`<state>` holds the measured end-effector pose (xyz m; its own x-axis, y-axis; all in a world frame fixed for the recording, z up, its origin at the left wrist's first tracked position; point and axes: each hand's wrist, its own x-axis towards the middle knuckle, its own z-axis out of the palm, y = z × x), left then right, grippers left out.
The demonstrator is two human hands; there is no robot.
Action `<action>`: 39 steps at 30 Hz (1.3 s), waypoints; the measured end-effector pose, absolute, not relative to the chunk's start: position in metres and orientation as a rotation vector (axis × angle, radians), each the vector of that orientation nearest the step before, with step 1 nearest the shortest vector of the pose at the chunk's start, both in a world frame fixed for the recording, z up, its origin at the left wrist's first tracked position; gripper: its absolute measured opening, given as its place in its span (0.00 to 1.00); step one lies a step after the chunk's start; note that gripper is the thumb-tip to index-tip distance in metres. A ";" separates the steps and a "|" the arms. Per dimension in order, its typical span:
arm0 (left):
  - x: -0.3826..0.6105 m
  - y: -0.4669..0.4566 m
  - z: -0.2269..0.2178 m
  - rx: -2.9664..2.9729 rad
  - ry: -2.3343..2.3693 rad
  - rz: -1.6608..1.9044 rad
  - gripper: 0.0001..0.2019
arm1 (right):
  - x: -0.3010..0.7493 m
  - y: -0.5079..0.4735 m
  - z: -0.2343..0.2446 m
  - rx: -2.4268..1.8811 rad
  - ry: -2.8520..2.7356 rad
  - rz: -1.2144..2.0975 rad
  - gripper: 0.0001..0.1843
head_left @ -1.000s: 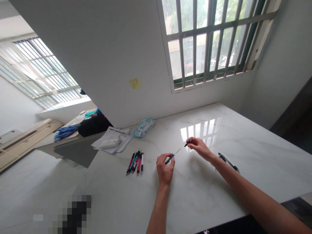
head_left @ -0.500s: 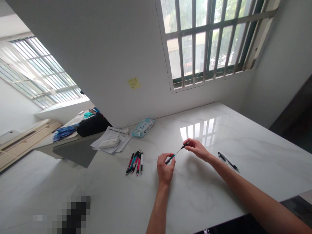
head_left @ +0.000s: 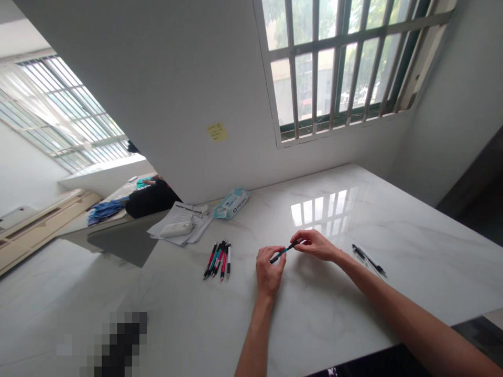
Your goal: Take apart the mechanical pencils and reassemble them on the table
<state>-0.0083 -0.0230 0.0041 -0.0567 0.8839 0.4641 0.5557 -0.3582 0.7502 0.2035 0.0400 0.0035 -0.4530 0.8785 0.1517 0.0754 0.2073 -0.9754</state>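
My left hand (head_left: 269, 272) pinches the teal and black barrel of a pen (head_left: 278, 256), its lower end pointing toward me. The fingers of my right hand (head_left: 317, 245) are closed on the pen's black upper part (head_left: 292, 244). Both parts line up on one slant and meet, or nearly meet, between the hands. To the left of my left hand lies a bunch of click pens (head_left: 217, 261) in red, teal, white and black. Beyond my right wrist rest some black and clear pen pieces (head_left: 368, 260).
A pack of wipes (head_left: 231, 204) lies against the wall, beside papers (head_left: 157, 231) with a white device (head_left: 177, 229) on top. A dark object (head_left: 373, 364) sits at the near table edge. On the wall is a yellow note (head_left: 217, 132).
My right hand has moved down and left toward my left hand. The thin rod that showed between the black part and the teal barrel has mostly gone from sight.
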 end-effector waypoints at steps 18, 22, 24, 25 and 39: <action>-0.007 -0.024 0.002 1.920 1.518 1.294 0.07 | 0.210 0.043 -0.002 -0.966 -1.962 0.959 0.10; -0.007 -0.023 0.001 1.805 1.458 1.314 0.06 | 0.211 0.044 -0.001 -0.946 -1.951 0.877 0.07; -0.007 -0.023 0.002 1.786 1.452 1.312 0.06 | 0.211 0.044 -0.001 -0.939 -1.928 0.900 0.07; -0.007 -0.024 0.002 1.786 1.448 1.309 0.06 | 0.212 0.044 -0.001 -0.935 -1.920 0.926 0.07; -0.008 -0.022 0.000 1.732 1.497 1.231 0.10 | 0.211 0.042 0.007 -1.084 -2.025 1.025 0.15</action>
